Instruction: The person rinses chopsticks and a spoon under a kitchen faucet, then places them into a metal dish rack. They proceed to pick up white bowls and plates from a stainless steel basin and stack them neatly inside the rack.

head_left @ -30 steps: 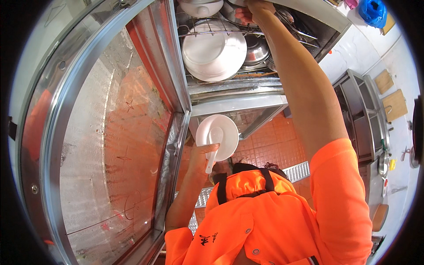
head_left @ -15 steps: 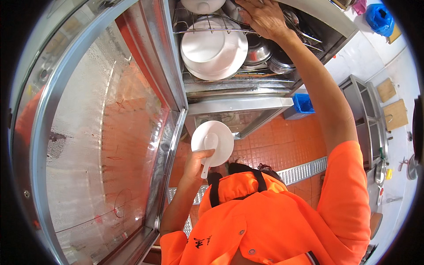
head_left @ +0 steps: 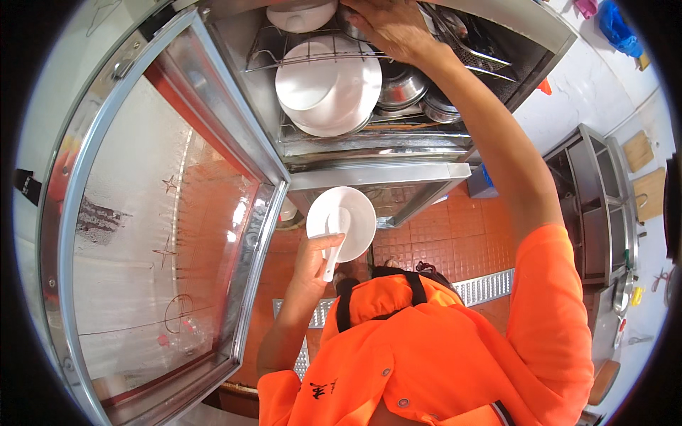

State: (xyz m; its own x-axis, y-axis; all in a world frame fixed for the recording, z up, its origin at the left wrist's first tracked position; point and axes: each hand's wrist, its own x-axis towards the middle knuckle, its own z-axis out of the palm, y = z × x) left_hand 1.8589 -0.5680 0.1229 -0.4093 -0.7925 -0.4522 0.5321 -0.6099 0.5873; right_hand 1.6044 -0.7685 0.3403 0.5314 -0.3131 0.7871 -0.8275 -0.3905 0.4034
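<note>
My left hand (head_left: pixel 312 263) is closed on a white bowl (head_left: pixel 359 213) at waist height, its thumb pressing a white soup spoon (head_left: pixel 331 266) against the inside of the bowl. The spoon's handle sticks out over the near rim. Up in the cabinet, my right hand (head_left: pixel 398 28) reaches over the wire rack (head_left: pixel 320 58) with its fingers stretched out beside a shiny metal dish (head_left: pixel 353 27). The fingertips are partly cut off by the picture's upper edge. Left of this hand sits another white bowl (head_left: pixel 302 15). Large white plates (head_left: pixel 355 99) stand on the shelf below.
The glass cabinet door (head_left: pixel 135 255) swings wide open on my left, and a lower glass door (head_left: pixel 383 174) juts out below the shelf. Stacked metal pots (head_left: pixel 403 89) fill the shelf's right side. A blue bin (head_left: pixel 483 183) and metal shelving (head_left: pixel 593 206) stand at right.
The view has shifted a little, so the cabinet and door appear further left. My right hand has moved slightly left along the rack. The left hand still holds the bowl and spoon.
</note>
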